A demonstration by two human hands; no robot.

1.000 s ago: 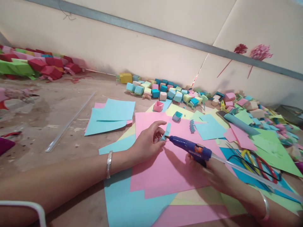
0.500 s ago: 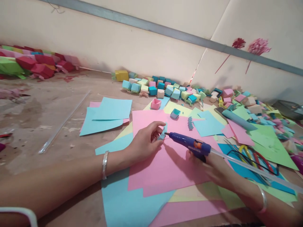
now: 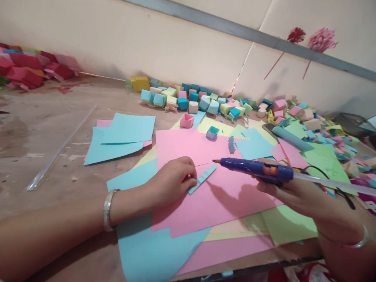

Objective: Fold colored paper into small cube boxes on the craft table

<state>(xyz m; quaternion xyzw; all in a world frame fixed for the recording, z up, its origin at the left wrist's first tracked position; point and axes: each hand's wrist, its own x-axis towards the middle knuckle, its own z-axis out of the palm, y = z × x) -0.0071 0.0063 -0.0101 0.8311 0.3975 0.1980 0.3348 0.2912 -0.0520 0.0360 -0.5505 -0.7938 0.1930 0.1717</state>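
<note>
My left hand (image 3: 173,176) is closed, fingers curled, over the pink sheet (image 3: 182,141). Its thumb and fingertips meet the near end of a narrow light-blue paper strip (image 3: 203,179), which slants up to the right; the exact grip is partly hidden. In my right hand (image 3: 305,196) is a blue hot glue gun (image 3: 252,168), its nozzle pointing left just above the strip's far end, apart from it. A clear glue stick (image 3: 329,180) runs out of its back. Beyond stand a small pink paper box (image 3: 187,120), a blue paper box (image 3: 212,132) and a zigzag-folded teal paper piece (image 3: 231,145).
Several small coloured paper boxes (image 3: 182,103) line the wall, with a heap of more at right. Red paper boxes (image 3: 26,76) are piled far left. Light-blue sheets (image 3: 129,127) and a clear glue stick (image 3: 63,145) lie on the left. A phone (image 3: 270,129) sits among papers.
My right hand has drawn the glue gun back to the right, away from the blue paper. The left hand has lowered, and the paper strip now shows lengthwise. The view has shifted slightly.
</note>
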